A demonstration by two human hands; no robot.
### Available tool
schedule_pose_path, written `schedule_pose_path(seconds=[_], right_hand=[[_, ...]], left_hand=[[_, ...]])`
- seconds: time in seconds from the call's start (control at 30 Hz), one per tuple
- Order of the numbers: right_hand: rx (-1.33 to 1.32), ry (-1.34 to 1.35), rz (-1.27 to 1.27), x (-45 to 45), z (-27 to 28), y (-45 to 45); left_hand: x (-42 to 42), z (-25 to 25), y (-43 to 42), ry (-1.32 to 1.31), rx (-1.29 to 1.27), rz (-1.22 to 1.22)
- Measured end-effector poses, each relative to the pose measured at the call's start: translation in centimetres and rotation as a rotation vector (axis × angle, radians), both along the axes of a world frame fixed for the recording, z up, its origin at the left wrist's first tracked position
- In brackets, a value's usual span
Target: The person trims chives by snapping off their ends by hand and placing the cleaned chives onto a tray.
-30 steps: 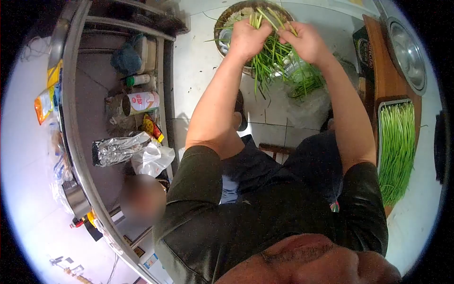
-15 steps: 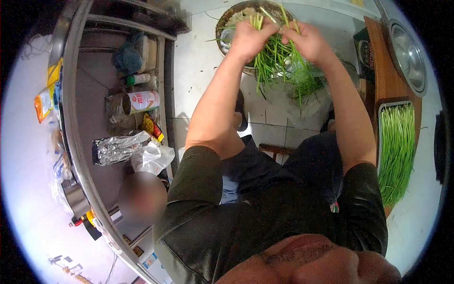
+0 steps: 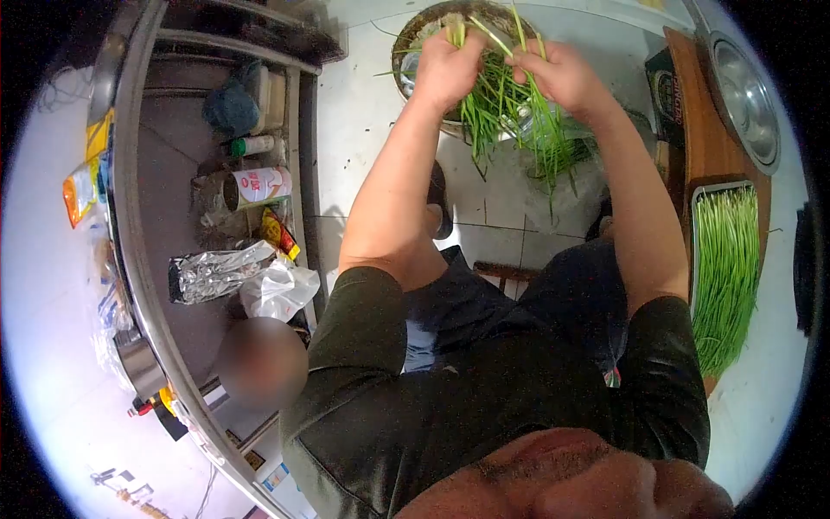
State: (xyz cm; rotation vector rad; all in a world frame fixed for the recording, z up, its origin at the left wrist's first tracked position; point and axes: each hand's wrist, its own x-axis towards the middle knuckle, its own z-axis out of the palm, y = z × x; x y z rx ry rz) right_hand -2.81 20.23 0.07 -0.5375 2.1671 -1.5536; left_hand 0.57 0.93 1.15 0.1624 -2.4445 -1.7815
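My left hand [image 3: 445, 71] is closed around a small bunch of Chinese chives [image 3: 475, 134]; their pale ends poke up above the fingers and the green leaves hang below. To its right, my right hand [image 3: 562, 78] pinches more chives [image 3: 546, 147], which droop beneath it. A gap separates the two hands, and a pale stalk slants across it. Both hands are above a round, brown-rimmed basin [image 3: 399, 65] on the floor, whose contents are partly hidden by the hands and leaves.
On the right, a tray of neatly aligned chives [image 3: 724, 277] lies on a wooden board [image 3: 692, 112] beside a metal bowl [image 3: 745, 104]. A clear plastic bag [image 3: 566, 195] is below the basin. Left, a shelf [image 3: 186, 199] holds a can [image 3: 259, 186] and bags.
My left hand has moved left, away from my right hand, with its chives. My right hand stays almost in place, and the gap between the hands is wider.
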Motion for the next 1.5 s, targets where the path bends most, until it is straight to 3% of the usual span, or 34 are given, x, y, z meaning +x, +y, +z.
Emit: schedule_pose_path(seconds=[0.1, 0.23, 0.47, 0.6, 0.7, 0.9, 1.2, 1.3, 1.5], right_hand=[[-0.089, 0.093, -0.022, -0.2, -1.0, -0.2], [-0.078, 0.014, 0.028, -0.3, -0.9, 0.1], [-0.132, -0.141, 0.012, -0.1, -0.7, 0.4], [-0.220, -0.265, -0.015, 0.2, -0.4, 0.3], [-0.343, -0.301, -0.015, 0.5, -0.2, 0.2], [-0.398, -0.387, 0.072, -0.1, -1.7, 0.0], [-0.085, -0.009, -0.014, 0.1, -1.2, -0.4], [-0.073, -0.025, 0.011, 0.2, -1.3, -0.4], [-0.101, -0.070, 0.021, -0.2, -1.6, -0.2]], left_hand=[[-0.3, 0.2, -0.3, 0.031, 0.109, 0.142], [-0.7, 0.4, -1.0, 0.031, 0.341, 0.372], [-1.2, -1.0, -0.8, -0.063, -0.210, 0.267], [-0.5, -0.3, -0.6, -0.108, -0.224, 0.144], [0.0, 1.0, 0.0, -0.159, -0.070, 0.145], [0.3, 0.5, 1.3, -0.007, 0.305, -0.203], [0.3, 0.3, 1.1, -0.063, 0.034, 0.045], [-0.1, 0.5, 0.5, -0.032, -0.015, 0.183], [-0.2, 0.9, 0.0, -0.002, 0.170, 0.263]])
